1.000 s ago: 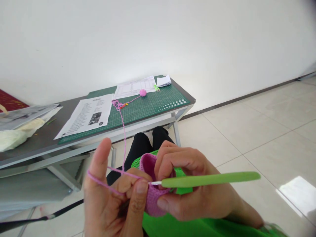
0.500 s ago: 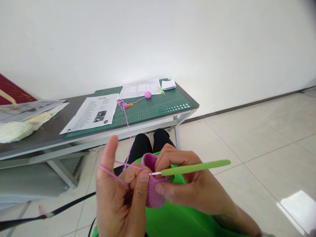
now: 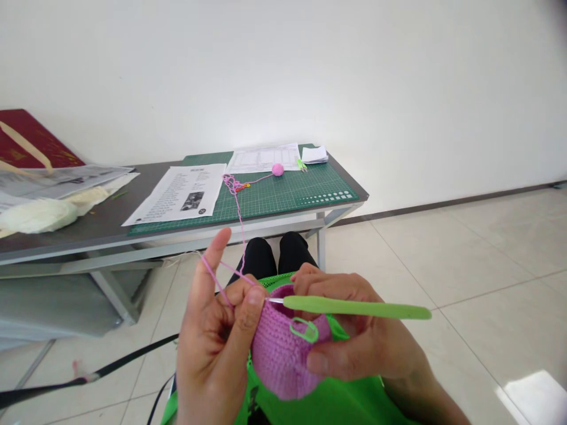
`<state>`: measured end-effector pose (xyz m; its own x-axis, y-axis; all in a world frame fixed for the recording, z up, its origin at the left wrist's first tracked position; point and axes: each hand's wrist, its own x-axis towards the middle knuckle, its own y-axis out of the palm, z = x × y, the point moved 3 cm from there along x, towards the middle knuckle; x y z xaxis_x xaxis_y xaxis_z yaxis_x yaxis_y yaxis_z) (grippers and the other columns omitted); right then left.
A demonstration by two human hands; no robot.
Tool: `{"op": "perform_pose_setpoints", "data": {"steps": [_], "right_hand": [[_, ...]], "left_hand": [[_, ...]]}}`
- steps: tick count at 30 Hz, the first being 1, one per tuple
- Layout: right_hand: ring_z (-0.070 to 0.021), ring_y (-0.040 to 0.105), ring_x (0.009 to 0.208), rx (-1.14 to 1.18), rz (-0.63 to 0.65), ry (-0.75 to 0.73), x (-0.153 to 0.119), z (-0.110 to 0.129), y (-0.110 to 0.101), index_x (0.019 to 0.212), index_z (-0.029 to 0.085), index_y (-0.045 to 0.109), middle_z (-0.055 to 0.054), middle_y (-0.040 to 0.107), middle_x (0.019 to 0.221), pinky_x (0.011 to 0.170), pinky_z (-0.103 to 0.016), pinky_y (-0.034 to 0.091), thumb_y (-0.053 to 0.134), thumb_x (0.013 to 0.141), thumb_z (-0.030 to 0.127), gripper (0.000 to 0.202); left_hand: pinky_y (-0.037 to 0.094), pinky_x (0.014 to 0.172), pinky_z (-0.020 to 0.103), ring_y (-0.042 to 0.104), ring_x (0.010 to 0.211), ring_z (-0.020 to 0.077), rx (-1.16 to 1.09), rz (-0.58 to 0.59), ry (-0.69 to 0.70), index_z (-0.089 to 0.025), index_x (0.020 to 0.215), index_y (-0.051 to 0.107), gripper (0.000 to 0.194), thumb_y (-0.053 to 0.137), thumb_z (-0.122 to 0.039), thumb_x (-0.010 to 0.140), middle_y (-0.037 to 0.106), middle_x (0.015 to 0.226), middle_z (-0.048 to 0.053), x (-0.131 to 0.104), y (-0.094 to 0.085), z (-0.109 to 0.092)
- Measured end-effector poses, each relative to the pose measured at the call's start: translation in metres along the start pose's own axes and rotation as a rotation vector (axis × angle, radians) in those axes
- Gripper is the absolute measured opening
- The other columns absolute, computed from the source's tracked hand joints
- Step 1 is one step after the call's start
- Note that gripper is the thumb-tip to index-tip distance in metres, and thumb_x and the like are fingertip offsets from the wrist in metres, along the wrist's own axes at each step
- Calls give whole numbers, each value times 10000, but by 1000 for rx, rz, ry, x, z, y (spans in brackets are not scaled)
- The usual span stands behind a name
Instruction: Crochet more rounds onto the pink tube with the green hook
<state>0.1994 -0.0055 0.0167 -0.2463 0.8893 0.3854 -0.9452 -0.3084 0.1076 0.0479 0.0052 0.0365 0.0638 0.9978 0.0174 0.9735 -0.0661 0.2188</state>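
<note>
A cup-shaped pink crochet piece (image 3: 283, 354) hangs between both hands, its opening facing up, with a green stitch marker (image 3: 304, 330) on its side near the rim. My left hand (image 3: 225, 324) pinches the rim between thumb and fingers; its index finger is raised with pink yarn (image 3: 215, 279) looped round it. My right hand (image 3: 354, 330) holds a crochet hook with a green handle (image 3: 358, 307) and steadies the right side of the piece. The hook's metal tip lies at the rim beside my left thumb; the exact stitch is hidden.
A table beyond my knees bears a green cutting mat (image 3: 266, 198), printed sheets (image 3: 181, 192), a small pink yarn ball (image 3: 277, 170), tangled yarn with orange and yellow markers, green tools (image 3: 302, 165) and white paper (image 3: 314, 155). A black strap (image 3: 133, 357) crosses at lower left.
The crochet piece has turned and shows more of its side, with the green marker now in view. The hook's handle tilts downward to the right. The view has shifted slightly.
</note>
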Motion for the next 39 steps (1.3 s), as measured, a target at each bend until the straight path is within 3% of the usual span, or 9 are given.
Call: {"op": "perform_pose_setpoints", "data": {"steps": [6, 13, 17, 21, 27, 34, 39], "right_hand": [[-147, 469, 730, -16, 38, -16, 1, 2, 3, 665, 219, 539, 56, 535, 682, 770, -316, 370, 820, 702, 315, 299], [-146, 446, 674, -51, 96, -10, 5, 4, 3, 624, 227, 485, 61, 513, 656, 750, -314, 358, 804, 702, 322, 342], [-163, 536, 713, -60, 160, -14, 7, 7, 3, 717, 279, 617, 53, 591, 736, 788, -292, 427, 830, 694, 312, 216], [-152, 531, 742, 34, 173, 11, 5, 4, 6, 748, 282, 675, 47, 592, 758, 819, -265, 460, 835, 712, 275, 165], [-127, 522, 770, 265, 131, 64, -1, -6, 12, 877, 316, 739, 57, 588, 818, 810, -227, 482, 885, 619, 142, 343], [-158, 625, 967, 317, 105, 105, -8, -7, 15, 1235, 424, 699, 23, 682, 1083, 941, -278, 512, 778, 803, 251, 472], [-174, 649, 1044, 364, 129, 201, -14, -12, 20, 1267, 412, 683, 29, 708, 1129, 980, -293, 516, 721, 866, 309, 417]], "left_hand": [[262, 450, 128, 300, 491, 75, -46, -16, -55, -440, 1493, 464, 713, 770, -344, 856, 459, 579, -78, 0, -1, 1], [314, 453, 106, 338, 478, 61, -56, -6, -88, -471, 1435, 533, 653, 775, -319, 847, 470, 590, -77, 2, -4, 0], [319, 428, 110, 363, 453, 63, -18, 7, -120, -447, 1450, 523, 636, 742, -296, 872, 482, 581, -75, 3, -6, -3], [349, 431, 111, 393, 452, 62, -60, 16, -162, -424, 1435, 551, 610, 740, -272, 875, 512, 590, -73, 5, -7, -3], [366, 444, 104, 419, 459, 56, -146, 28, -199, -415, 1400, 592, 583, 756, -243, 867, 525, 593, -75, 6, -7, -1], [362, 446, 98, 402, 454, 48, -198, 43, -185, -415, 1387, 603, 568, 755, -230, 872, 524, 578, -82, 6, -7, 0], [399, 467, 110, 477, 482, 62, -183, 49, -212, -426, 1404, 582, 594, 763, -255, 865, 559, 613, -69, 5, -10, 0]]}}
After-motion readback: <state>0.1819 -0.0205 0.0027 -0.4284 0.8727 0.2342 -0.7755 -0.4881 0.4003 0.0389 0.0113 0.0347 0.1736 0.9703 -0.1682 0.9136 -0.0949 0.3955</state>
